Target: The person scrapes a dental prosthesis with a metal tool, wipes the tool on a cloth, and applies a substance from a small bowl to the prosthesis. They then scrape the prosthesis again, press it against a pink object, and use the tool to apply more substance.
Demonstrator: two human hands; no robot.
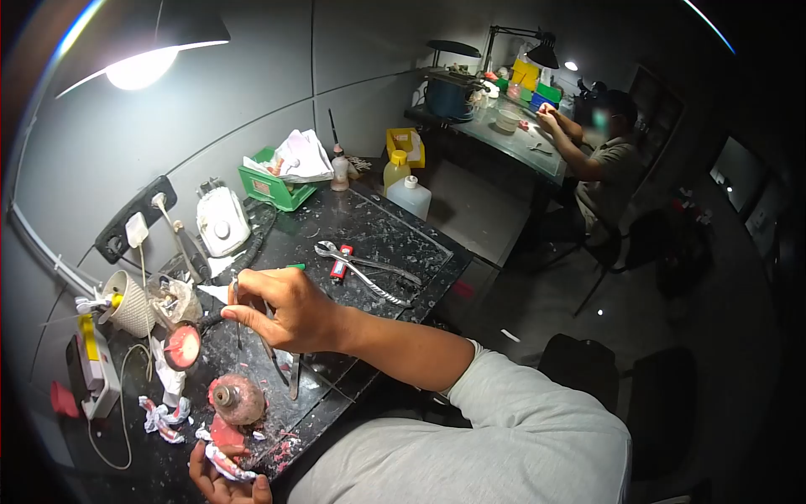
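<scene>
My right hand (281, 309) is raised over the bench with thumb and fingers pinched on a thin, dark metal hand tool (239, 338) that points down. Low in the view, my left hand (225, 480) has its fingers curled round a small white-and-pink piece (227, 463), perhaps plaster with wax. Between the hands stands a round glass bottle (243, 401) with a metal neck, dusted pink. To the left of it is a round dish of pink material (182, 346). Similar white-and-pink pieces (164, 418) lie further left. Metal pliers (292, 378) rest below my right wrist.
Large pliers (369, 275) and a red lighter (341, 263) lie on the black bench (395, 223). Behind are a green bin (277, 189), a white device (222, 220) and plastic bottles (409, 197). A lamp (143, 67) hangs upper left. Another person (609, 160) sits at a far table.
</scene>
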